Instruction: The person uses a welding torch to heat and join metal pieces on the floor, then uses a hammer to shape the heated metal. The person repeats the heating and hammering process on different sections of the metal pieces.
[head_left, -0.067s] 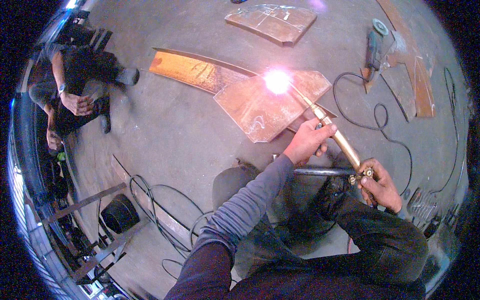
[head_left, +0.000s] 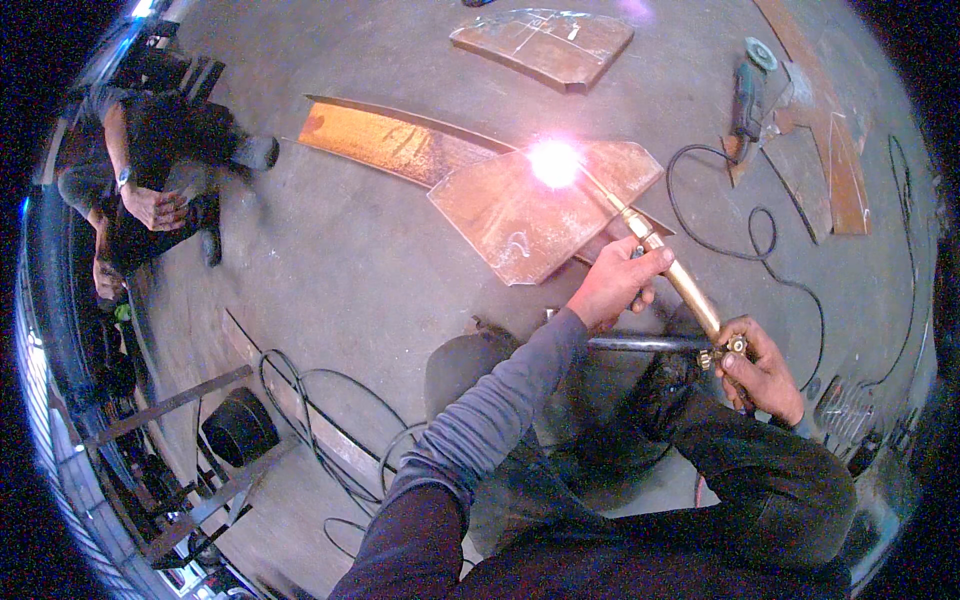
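Note:
My left hand (head_left: pixel 615 285) is closed round the long brass barrel of a torch (head_left: pixel 685 289). My right hand (head_left: pixel 760 370) grips the torch's rear end at the knurled valve knobs (head_left: pixel 735 344). At the nozzle a bright white-pink glare (head_left: pixel 553 163) hides the spot on a rusty cut steel plate (head_left: pixel 510 225). That plate lies over a long steel channel (head_left: pixel 370 133) with an orange rusty face. A dark bar (head_left: pixel 640 343) runs horizontally below my left hand.
Another marked plate (head_left: pixel 540 45) lies farther off. At the right are an angle grinder (head_left: pixel 747 100), its looping cord and steel offcuts (head_left: pixel 805 180). A co-worker (head_left: pixel 150 190) sits at the left. Black hoses (head_left: pixel 310 440) and a steel frame (head_left: pixel 170 405) lie lower left.

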